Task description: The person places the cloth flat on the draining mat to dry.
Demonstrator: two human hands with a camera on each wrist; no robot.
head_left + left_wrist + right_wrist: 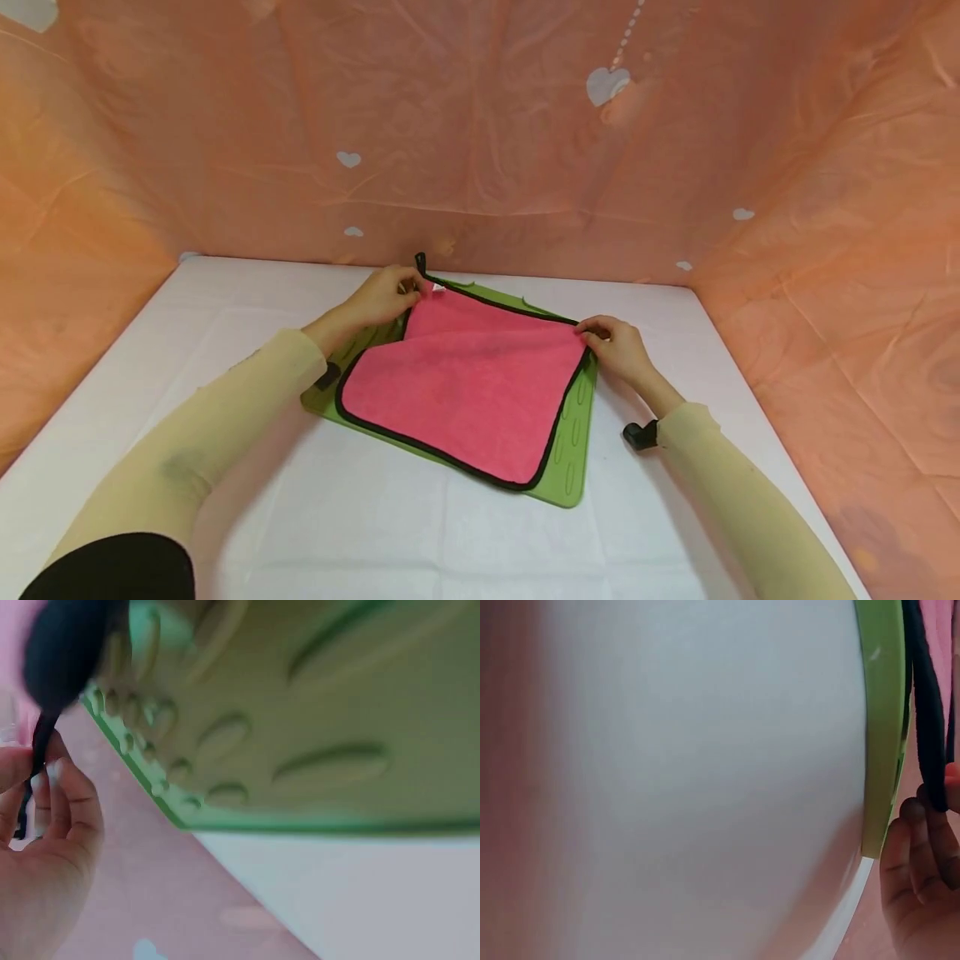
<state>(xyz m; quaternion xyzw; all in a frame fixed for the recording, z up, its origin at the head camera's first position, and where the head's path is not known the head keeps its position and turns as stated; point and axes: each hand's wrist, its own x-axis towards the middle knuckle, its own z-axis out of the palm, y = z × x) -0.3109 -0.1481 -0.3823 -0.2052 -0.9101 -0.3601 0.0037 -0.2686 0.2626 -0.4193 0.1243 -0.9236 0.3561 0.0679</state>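
Observation:
A pink cloth (465, 392) with black edging lies over a green mat (573, 446), its upper edge held up at both corners. A crease crosses its upper part. My left hand (382, 296) pinches the far left corner, beside a black loop (421, 263) and a small white tag (438, 288). At the far right corner, my right hand (621, 348) pinches the cloth between thumb and fingers. The left wrist view shows the left hand (56, 847) gripping the black edging, near the mat's raised oval bumps (330, 761). In the right wrist view, fingertips (913, 810) meet the black-edged corner.
The mat rests on a white-covered table (360, 533). Orange sheeting (480, 167) with pale hearts hangs behind and at both sides. Dark wrist devices sit by each cuff, one (640, 435) at the right sleeve. A black round shape (112, 571) covers the lower left corner.

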